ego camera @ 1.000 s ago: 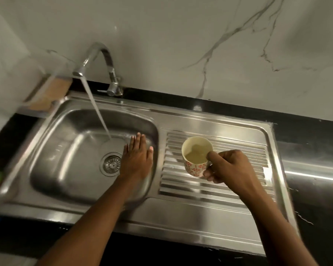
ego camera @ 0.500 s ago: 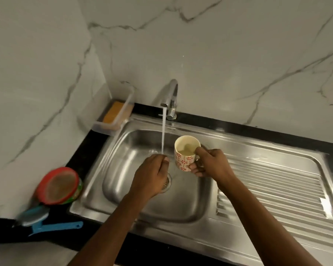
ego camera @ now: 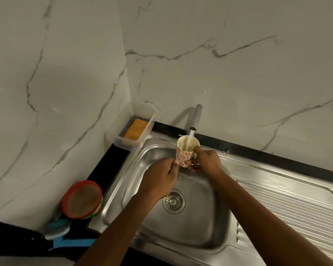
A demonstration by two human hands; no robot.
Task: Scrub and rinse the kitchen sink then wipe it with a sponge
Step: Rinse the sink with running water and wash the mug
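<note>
The job looks to be at its rinsing stage. The tap (ego camera: 197, 116), beyond the drain (ego camera: 173, 201), runs a thin stream of water (ego camera: 191, 136) straight into a cup (ego camera: 184, 157) held above the back of the sink (ego camera: 181, 237), probably to be poured round the basin. The steel near the drain shines wet and shows no foam, so whether the scrubbing is done cannot be read from here. The wipe is clearly yet to come: the sponge (ego camera: 136, 129) lies in its clear plastic box (ego camera: 148, 120), beyond the drain and to its left, at the corner of the wall.

The right hand (ego camera: 208, 162) grips the cup by its handle, thumb up near the rim. The left hand (ego camera: 160, 179), just above the drain, has its fingers curled with the tips at the cup's lower side; whether it grips or only steadies the cup I cannot tell.

The cup is a small round one, cream inside with red flowers outside. The sink is brushed steel, rounded at the corners, with a slotted round drain; a ribbed draining board (ego camera: 296, 204) runs off to the drain's right. To its left, on the black counter (ego camera: 106, 169), lie a round red-rimmed lid (ego camera: 82, 199) and a blue brush (ego camera: 65, 239). The wall (ego camera: 219, 54) is pale veined marble.
</note>
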